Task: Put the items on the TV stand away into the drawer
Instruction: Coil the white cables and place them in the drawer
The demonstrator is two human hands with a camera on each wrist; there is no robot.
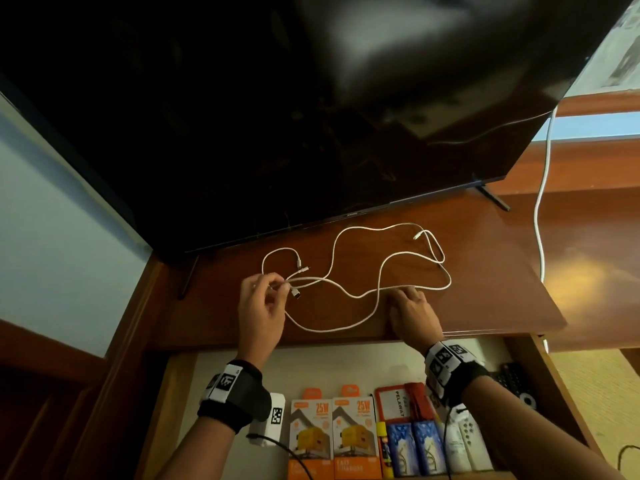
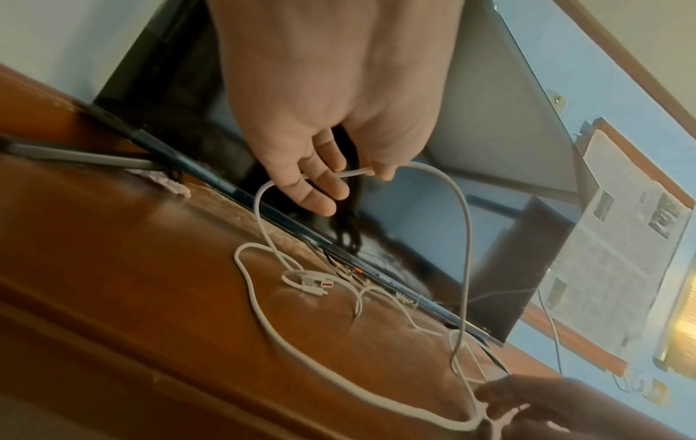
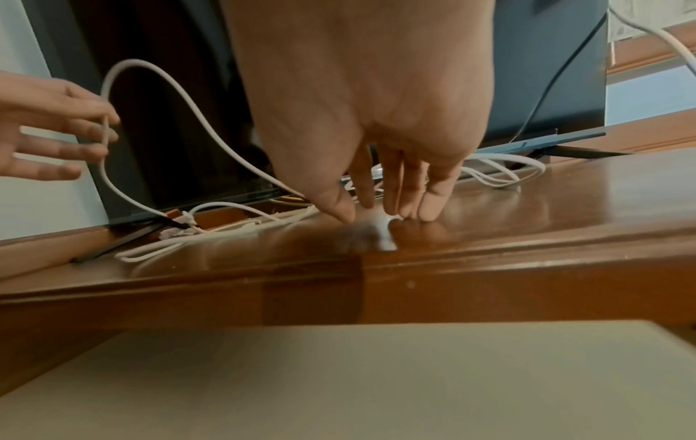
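Observation:
A long white cable (image 1: 332, 330) lies in loose loops on the brown TV stand top (image 1: 485, 271), its plug ends bunched near my left hand. My left hand (image 1: 278, 285) pinches a strand between thumb and fingers and lifts a loop off the wood; the left wrist view shows the pinch (image 2: 361, 174) and the raised cable (image 2: 465, 226). My right hand (image 1: 403, 294) is lowered on the stand's front part, its straight fingertips (image 3: 425, 208) pressing down at a blurred strand of the cable (image 3: 180, 89). The open drawer (image 1: 311, 368) sits below the stand's front edge.
The black TV (image 1: 277, 116) stands right behind the cable. Another white cord (image 1: 540, 202) hangs down at the right. The drawer holds orange charger boxes (image 1: 311, 431), a red card holder (image 1: 398, 403), blue packs (image 1: 415, 445) and remotes (image 1: 467, 438).

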